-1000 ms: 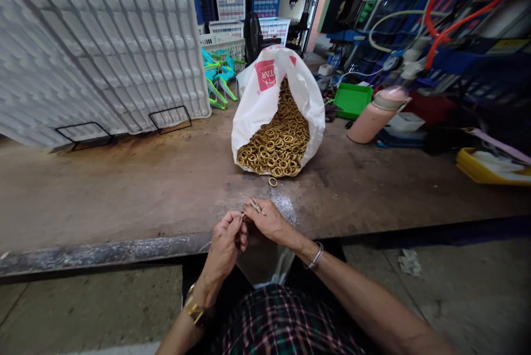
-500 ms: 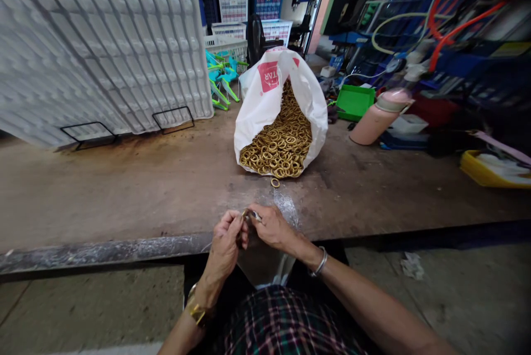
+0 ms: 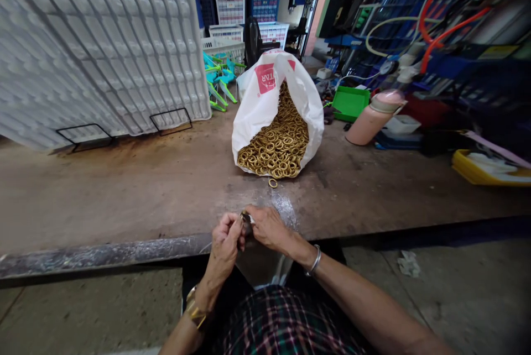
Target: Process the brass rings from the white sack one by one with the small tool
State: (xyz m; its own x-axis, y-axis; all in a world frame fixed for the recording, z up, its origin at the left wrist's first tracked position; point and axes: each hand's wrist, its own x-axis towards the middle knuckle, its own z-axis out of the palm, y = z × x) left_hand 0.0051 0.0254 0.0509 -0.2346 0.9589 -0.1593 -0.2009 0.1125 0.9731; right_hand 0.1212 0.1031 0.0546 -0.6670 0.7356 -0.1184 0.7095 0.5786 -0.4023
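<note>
At the bench's front edge my left hand is closed, thumb and fingers pinching a brass ring that is mostly hidden by the fingertips. Right beside it, my right hand is curled shut with its fingertips at the ring. A small dark and silvery piece shows between the two hands; its kind I cannot make out. Beyond them a white plastic bag lies with its mouth facing me, full of brass rings. One loose ring lies just in front of the bag.
White ribbed trays stand at the left against black wire supports on the wooden bench. Right of the bag are a green bin, a pink bottle and a yellow tray. Teal and green clamps sit behind.
Both hands stay together at the bench edge, with small finger shifts around the ring. The silvery piece by my right fingers shows less now. The whole view has shifted slightly.
</note>
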